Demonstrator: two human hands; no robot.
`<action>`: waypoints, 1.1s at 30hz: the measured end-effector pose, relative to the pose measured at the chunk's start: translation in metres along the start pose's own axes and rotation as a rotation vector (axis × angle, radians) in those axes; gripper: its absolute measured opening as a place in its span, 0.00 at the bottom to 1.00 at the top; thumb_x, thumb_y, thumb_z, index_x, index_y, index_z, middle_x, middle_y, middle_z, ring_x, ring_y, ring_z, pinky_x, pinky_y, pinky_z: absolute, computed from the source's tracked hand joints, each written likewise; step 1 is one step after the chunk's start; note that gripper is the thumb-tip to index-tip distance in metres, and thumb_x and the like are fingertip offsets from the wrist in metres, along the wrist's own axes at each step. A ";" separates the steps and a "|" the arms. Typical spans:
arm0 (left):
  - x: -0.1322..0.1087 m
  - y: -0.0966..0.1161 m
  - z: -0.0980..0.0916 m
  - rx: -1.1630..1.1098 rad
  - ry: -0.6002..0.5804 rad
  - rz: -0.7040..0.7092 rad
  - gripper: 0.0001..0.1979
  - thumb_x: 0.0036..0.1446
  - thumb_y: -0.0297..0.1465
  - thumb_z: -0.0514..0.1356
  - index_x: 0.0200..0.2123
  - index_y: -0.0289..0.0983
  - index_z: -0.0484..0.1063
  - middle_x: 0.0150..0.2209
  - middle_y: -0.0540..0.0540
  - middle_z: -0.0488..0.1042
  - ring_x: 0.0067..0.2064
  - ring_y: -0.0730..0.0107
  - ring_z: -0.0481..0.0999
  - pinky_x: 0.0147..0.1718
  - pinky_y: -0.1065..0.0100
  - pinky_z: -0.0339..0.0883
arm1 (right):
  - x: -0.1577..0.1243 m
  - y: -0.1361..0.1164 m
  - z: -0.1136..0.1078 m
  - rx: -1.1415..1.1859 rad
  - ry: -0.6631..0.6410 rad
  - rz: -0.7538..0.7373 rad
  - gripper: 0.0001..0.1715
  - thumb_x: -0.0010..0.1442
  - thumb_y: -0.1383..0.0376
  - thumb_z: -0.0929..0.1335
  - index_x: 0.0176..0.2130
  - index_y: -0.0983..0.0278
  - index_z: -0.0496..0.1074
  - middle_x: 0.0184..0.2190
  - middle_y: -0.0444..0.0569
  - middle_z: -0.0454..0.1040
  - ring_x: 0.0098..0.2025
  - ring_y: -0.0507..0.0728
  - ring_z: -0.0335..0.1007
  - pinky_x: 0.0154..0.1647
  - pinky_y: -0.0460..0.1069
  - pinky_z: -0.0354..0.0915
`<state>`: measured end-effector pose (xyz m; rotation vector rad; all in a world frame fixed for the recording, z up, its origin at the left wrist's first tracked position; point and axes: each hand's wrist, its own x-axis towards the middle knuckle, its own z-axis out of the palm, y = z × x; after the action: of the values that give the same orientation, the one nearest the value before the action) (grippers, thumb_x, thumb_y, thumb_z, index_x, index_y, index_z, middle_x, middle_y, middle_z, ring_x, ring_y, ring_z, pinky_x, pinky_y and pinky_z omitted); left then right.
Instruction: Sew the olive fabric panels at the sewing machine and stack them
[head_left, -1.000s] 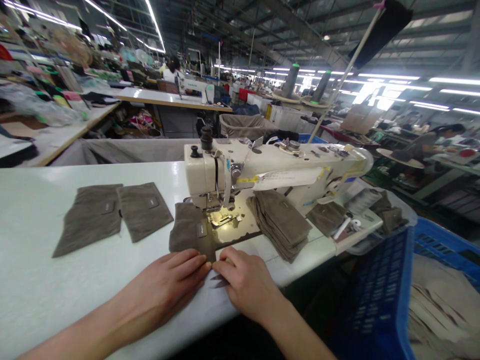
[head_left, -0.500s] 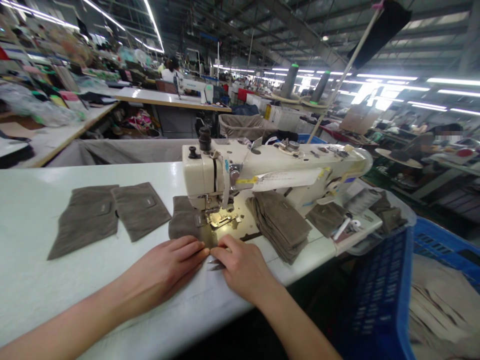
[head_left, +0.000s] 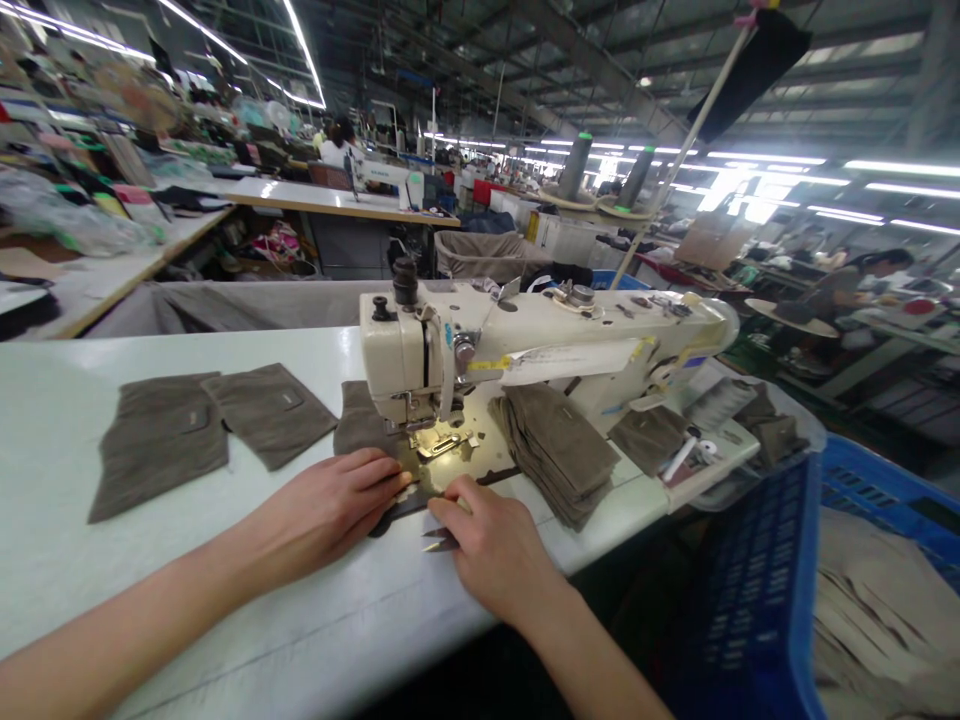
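My left hand [head_left: 345, 505] lies over the near part of a grey-brown fabric piece [head_left: 361, 415], its fingers together and pinching the edge just in front of the needle area. The fabric runs flat under the head of a white sewing machine [head_left: 409, 365], left of the lit metal needle plate [head_left: 469, 445]. Closed around thread snips [head_left: 441, 542], my right hand [head_left: 491, 545] is at the plate's near edge, the blades sticking out leftward below the fingers. A small gap separates the two hands. My left palm hides part of the fabric.
Two fabric pieces with flaps [head_left: 161, 440] lie on the white table [head_left: 45, 560] at left. A stack of similar pieces [head_left: 559, 450] sits under the machine arm. A blue crate [head_left: 780, 580] with pale fabric stands at right. Thread cones [head_left: 576, 165] rise behind.
My hands have moved apart. The left has shifted slightly left and up with the fabric edge; the right has moved a little right and down with the snips.
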<state>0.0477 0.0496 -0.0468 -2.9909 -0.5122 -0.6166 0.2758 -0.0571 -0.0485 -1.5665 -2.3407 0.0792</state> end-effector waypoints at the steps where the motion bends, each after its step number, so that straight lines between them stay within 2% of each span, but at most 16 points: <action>1: 0.001 -0.003 0.000 0.006 -0.027 0.016 0.17 0.70 0.27 0.50 0.51 0.38 0.78 0.45 0.42 0.79 0.46 0.62 0.77 0.45 0.64 0.76 | -0.003 0.001 -0.002 0.007 0.008 0.005 0.16 0.65 0.75 0.64 0.49 0.60 0.73 0.45 0.47 0.74 0.40 0.56 0.73 0.33 0.48 0.62; 7: 0.007 -0.015 -0.002 -0.049 -0.060 0.005 0.18 0.70 0.27 0.50 0.52 0.39 0.77 0.46 0.42 0.79 0.46 0.61 0.77 0.45 0.62 0.75 | -0.022 0.005 -0.015 0.027 0.051 0.036 0.25 0.57 0.79 0.63 0.49 0.60 0.72 0.45 0.48 0.73 0.40 0.56 0.73 0.34 0.49 0.64; 13: 0.008 -0.028 -0.001 -0.063 -0.071 -0.004 0.17 0.71 0.29 0.50 0.53 0.39 0.76 0.48 0.42 0.78 0.49 0.61 0.76 0.48 0.63 0.73 | -0.035 0.009 -0.017 0.024 0.100 0.041 0.30 0.51 0.80 0.63 0.50 0.60 0.72 0.46 0.49 0.73 0.39 0.57 0.73 0.35 0.49 0.66; 18: 0.012 -0.036 -0.001 -0.049 -0.075 -0.014 0.17 0.72 0.30 0.49 0.54 0.39 0.76 0.48 0.42 0.77 0.50 0.61 0.75 0.49 0.63 0.73 | -0.037 0.010 -0.016 0.030 0.123 0.044 0.29 0.51 0.80 0.64 0.50 0.60 0.72 0.45 0.48 0.73 0.37 0.57 0.73 0.34 0.49 0.66; 28: 0.016 -0.039 -0.004 -0.041 -0.072 -0.022 0.17 0.72 0.30 0.49 0.50 0.38 0.77 0.46 0.42 0.77 0.48 0.61 0.75 0.48 0.63 0.72 | -0.041 0.010 -0.018 0.055 0.181 0.044 0.29 0.49 0.80 0.63 0.47 0.60 0.72 0.43 0.48 0.74 0.35 0.56 0.72 0.33 0.48 0.64; 33: 0.012 -0.040 0.004 -0.027 -0.053 -0.046 0.17 0.72 0.30 0.48 0.52 0.39 0.77 0.46 0.41 0.77 0.48 0.61 0.75 0.49 0.63 0.72 | -0.046 0.003 -0.004 0.069 0.201 0.044 0.29 0.47 0.80 0.63 0.46 0.60 0.72 0.41 0.47 0.73 0.34 0.56 0.71 0.30 0.49 0.60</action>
<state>0.0463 0.0920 -0.0468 -3.0364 -0.5818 -0.5535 0.2958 -0.0981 -0.0564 -1.5187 -2.1276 0.0113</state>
